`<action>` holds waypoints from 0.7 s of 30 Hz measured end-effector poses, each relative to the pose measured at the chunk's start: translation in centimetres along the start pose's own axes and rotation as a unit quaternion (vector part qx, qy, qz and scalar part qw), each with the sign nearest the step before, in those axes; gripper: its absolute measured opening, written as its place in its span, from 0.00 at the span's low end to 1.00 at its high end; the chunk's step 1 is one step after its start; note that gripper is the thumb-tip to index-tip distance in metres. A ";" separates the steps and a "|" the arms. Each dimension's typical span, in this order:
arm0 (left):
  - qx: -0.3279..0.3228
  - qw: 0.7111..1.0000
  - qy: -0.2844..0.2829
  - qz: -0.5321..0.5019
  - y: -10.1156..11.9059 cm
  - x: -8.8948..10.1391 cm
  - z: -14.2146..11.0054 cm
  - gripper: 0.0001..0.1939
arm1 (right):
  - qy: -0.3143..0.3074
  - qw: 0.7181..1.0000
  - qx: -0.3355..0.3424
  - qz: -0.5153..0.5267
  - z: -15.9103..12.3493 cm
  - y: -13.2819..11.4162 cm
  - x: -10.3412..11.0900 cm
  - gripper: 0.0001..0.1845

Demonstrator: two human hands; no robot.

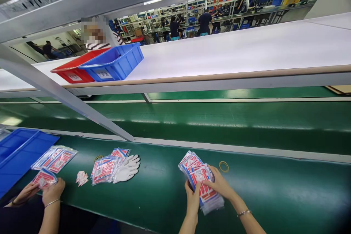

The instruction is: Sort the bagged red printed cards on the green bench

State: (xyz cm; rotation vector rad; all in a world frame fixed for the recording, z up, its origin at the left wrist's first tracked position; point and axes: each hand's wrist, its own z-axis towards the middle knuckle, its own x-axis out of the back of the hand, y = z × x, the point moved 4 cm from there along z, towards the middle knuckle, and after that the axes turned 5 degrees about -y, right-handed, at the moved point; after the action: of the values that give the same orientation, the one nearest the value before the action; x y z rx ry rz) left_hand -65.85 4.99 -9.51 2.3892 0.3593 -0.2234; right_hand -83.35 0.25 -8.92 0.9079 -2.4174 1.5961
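Both my hands grip one thick stack of clear plastic bags with red and white printed labels [201, 184] on the green table. My left hand [193, 199] clasps the stack's near left edge with closed fingers. My right hand [221, 184] is wrapped over its right side, a bracelet on the wrist. A yellow rubber band [223, 166] lies on the table just beyond my right hand.
A co-worker's two hands [45, 190] at the lower left hold a single bag. Near them lie loose bags [55, 158], a second pile [105, 170] and a white glove [127, 168]. A blue tray [16, 153] sits at left. A blue bin [115, 62] and a red bin [71, 71] stand on the upper shelf.
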 end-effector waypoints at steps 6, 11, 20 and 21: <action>-0.014 0.997 -0.049 0.062 3.7 1.3 2.0 0.28 | 0.090 0.991 -0.004 0.097 1.6 -0.3 -4.7 0.54; -0.089 0.965 -0.096 0.229 7.1 3.3 3.6 0.31 | 0.172 0.977 -0.024 0.123 1.7 -1.8 -7.6 0.47; -0.109 0.943 0.080 0.304 -0.2 4.6 1.6 0.44 | 0.166 0.965 -0.148 0.140 -2.8 -0.8 -7.4 0.43; -0.106 0.940 0.074 0.316 -0.8 4.6 1.4 0.43 | 0.163 0.963 -0.149 0.152 -3.3 -0.4 -7.6 0.41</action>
State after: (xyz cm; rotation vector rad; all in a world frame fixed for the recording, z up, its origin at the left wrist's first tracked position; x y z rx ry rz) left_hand -61.89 5.53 -12.25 2.1825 -0.3121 0.2779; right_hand -77.68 6.16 -10.13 0.2109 -2.5388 1.2794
